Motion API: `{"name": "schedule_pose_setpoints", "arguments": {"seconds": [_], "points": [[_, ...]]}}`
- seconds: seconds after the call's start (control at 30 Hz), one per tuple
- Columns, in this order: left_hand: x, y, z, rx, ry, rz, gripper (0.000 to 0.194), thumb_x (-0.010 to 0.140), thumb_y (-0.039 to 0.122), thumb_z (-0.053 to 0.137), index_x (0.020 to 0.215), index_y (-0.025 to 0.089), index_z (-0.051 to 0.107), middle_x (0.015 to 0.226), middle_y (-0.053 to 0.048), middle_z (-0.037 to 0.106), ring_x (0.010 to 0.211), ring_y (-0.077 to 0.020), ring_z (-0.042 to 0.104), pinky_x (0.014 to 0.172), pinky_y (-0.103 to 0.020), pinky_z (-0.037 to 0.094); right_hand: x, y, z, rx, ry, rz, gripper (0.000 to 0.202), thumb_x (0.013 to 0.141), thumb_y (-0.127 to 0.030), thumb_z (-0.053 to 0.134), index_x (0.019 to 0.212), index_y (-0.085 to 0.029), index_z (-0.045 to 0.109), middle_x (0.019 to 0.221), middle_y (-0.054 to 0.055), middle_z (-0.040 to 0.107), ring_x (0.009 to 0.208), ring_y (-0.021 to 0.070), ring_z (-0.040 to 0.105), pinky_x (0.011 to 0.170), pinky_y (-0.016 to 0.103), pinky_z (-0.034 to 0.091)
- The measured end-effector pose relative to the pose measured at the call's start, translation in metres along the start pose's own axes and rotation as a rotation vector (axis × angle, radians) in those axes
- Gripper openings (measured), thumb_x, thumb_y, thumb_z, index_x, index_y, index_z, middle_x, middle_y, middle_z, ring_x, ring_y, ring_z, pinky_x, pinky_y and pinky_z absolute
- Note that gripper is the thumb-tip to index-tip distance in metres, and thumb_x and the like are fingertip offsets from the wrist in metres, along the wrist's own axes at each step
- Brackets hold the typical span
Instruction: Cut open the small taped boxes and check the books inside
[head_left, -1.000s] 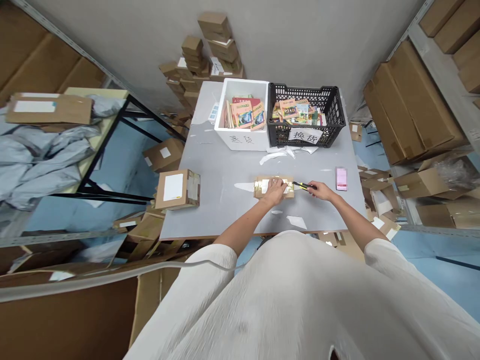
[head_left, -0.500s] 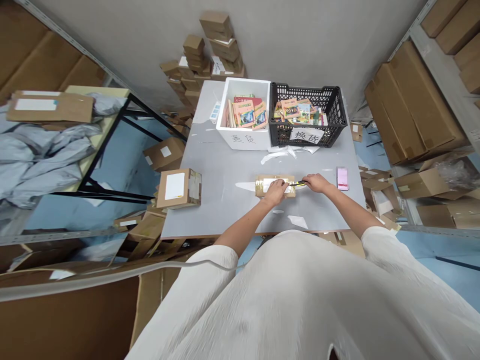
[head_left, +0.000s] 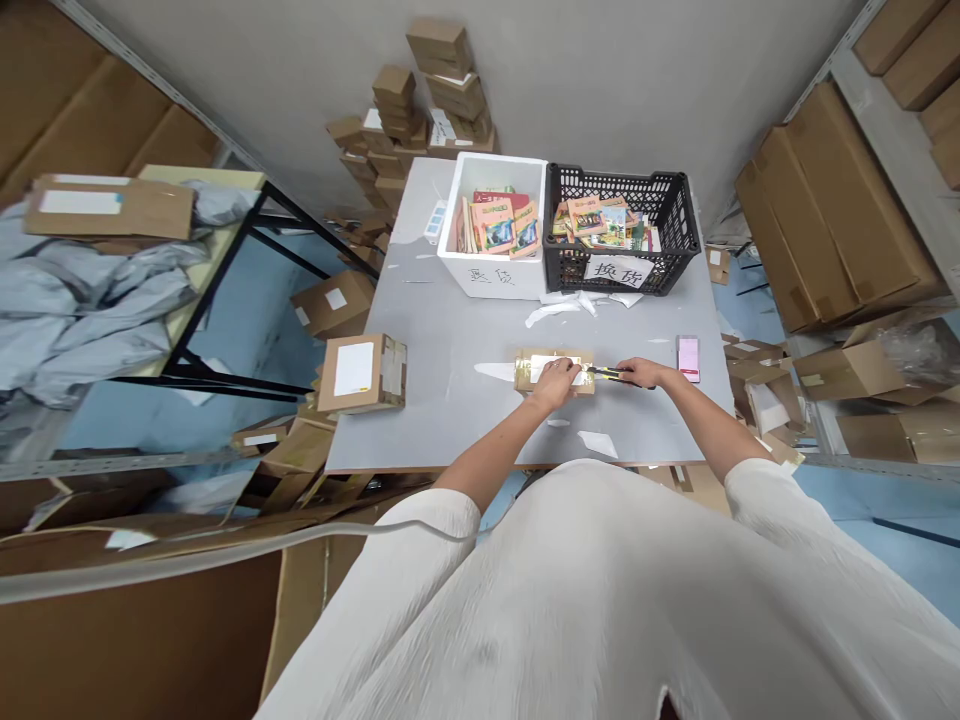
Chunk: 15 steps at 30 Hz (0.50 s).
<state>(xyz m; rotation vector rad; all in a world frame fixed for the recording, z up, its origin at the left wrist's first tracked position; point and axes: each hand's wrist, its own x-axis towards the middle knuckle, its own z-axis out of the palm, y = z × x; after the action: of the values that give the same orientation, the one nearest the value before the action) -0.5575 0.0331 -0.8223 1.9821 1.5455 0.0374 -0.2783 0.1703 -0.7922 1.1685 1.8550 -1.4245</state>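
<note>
A small taped cardboard box with a white label lies on the grey table. My left hand rests on the box's right part, its fingers bent over the label; whether they grip the box is hard to tell. My right hand is closed around a black and yellow cutter, whose tip points left at the box's right end. White paper scraps lie in front of and behind the box.
At the back stand a white bin and a black crate, both holding booklets. A phone lies at the right, a labelled carton at the left. Stacked boxes rise behind the table.
My right hand has drawn slightly right, away from the box, and more of the cutter shows. My left hand stays on the box. The whole view has shifted a little.
</note>
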Motion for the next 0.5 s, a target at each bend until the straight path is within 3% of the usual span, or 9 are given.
{"name": "schedule_pose_setpoints", "arguments": {"seconds": [0.23,0.5], "points": [[0.002,0.001,0.002,0.026,-0.019,-0.011,0.062,0.092,0.023,0.081,0.15,0.026,0.059,0.153,-0.016,0.06,0.146,-0.0344,0.058,0.126,-0.049,0.041,-0.004,0.02,0.013,0.077,0.08,-0.09,0.038,0.099,-0.056,0.067,0.114,-0.023,0.076,0.082,0.0,0.069,0.068,0.0161,0.055,0.061,0.025,0.041],[0.002,0.0,0.0,0.028,-0.029,-0.001,0.064,0.094,0.024,0.08,0.154,0.028,0.059,0.15,-0.017,0.062,0.145,-0.0351,0.057,0.129,-0.052,0.036,0.005,0.003,0.031,-0.024,0.288,-0.15,0.028,0.101,-0.042,0.063,0.114,-0.023,0.078,0.1,0.006,0.078,0.088,0.0218,0.064,0.08,0.029,0.048]]}}
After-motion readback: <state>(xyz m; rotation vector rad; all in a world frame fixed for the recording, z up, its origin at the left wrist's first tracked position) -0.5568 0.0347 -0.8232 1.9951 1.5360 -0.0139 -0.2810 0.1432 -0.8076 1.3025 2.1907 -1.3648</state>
